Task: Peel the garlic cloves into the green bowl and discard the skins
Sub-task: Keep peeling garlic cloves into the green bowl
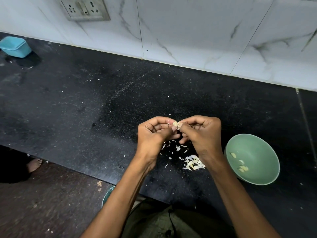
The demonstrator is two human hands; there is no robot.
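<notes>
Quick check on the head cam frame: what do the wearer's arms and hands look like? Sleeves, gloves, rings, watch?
Both forearms are bare up to the frame edge, with no sleeves in view. The left hand and right hand wear no gloves, and no watch or bracelet shows on either wrist. Whether there is a ring cannot be told. Fingernails look short and unpainted.

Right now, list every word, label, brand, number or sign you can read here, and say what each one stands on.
None: no readable text anywhere in this view.
Switch and socket plate on the wall: no readable marking.
Green bowl: plain, no print.
Blue container: plain, no label showing.
Black counter and marble wall tiles: only specks and veining.
</notes>
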